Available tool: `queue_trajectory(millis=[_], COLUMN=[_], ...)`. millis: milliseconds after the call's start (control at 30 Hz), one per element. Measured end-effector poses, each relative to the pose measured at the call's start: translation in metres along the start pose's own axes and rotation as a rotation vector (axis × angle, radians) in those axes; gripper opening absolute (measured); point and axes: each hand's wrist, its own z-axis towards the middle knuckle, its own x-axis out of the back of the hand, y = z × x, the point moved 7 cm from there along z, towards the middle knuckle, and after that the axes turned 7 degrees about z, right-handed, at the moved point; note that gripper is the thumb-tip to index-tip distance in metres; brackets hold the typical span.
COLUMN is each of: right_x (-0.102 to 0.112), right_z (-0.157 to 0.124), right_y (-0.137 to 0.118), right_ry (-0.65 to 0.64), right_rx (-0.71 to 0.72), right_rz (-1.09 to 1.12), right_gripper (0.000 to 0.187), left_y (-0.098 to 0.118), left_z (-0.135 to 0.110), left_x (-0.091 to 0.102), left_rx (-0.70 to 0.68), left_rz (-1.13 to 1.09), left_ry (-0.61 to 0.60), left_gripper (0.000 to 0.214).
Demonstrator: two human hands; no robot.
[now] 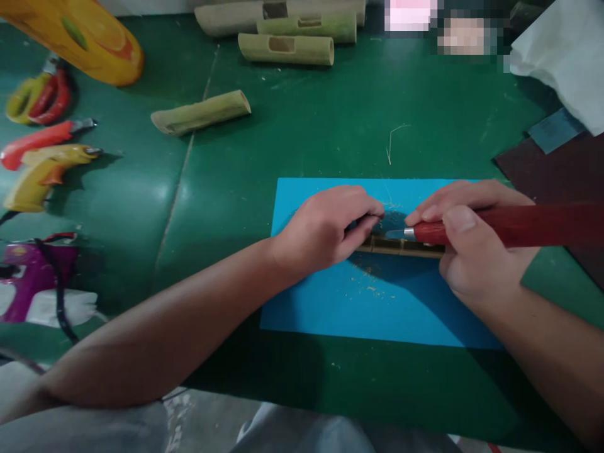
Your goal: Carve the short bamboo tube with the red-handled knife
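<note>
A narrow bamboo strip (pixel 387 246) lies across a blue sheet (pixel 306 308), with thin lines across its face. My left hand (pixel 337 223) is closed around the strip's left end, thumb and fingers pinched together. In my right hand (pixel 481 245) is a carving knife with a thick red handle (pixel 528 223), gripped between thumb and fingers. Its short blade (pixel 395 234) points left and sits at the strip's upper edge; I cannot tell whether it touches. Small shavings (pixel 372 290) are scattered on the sheet around the strip.
Cut bamboo tubes (pixel 302 50) lie at the back, and a single tube (pixel 202 113) rests left of centre. Along the left are scissors (pixel 40 97), a yellow glue gun (pixel 44 176), a purple tool (pixel 38 270) and a yellow bottle (pixel 85 38). White paper (pixel 566 63) lies back right.
</note>
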Motion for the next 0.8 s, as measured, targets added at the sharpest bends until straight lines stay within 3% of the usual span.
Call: queue_trajectory(millis=[200, 433, 800], right_x=[-0.001, -0.006, -0.005], right_z=[-0.002, 0.002, -0.001], right_y=[0.005, -0.001, -0.010], right_ry=[-0.086, -0.126, -0.095], right_rx=[-0.092, -0.057, 0.058], right_rz=[-0.044, -0.052, -0.072], right_gripper=[0.021, 0.013, 0.024], left_y=[0.000, -0.001, 0.001], left_z=[0.000, -0.001, -0.001], left_x=[0.000, -0.001, 0.000], left_rx=[-0.009, 0.006, -0.015], left_rz=[-0.009, 0.000, 0.018], left_ry=[0.006, -0.019, 0.007], left_gripper=[0.021, 0.022, 0.020])
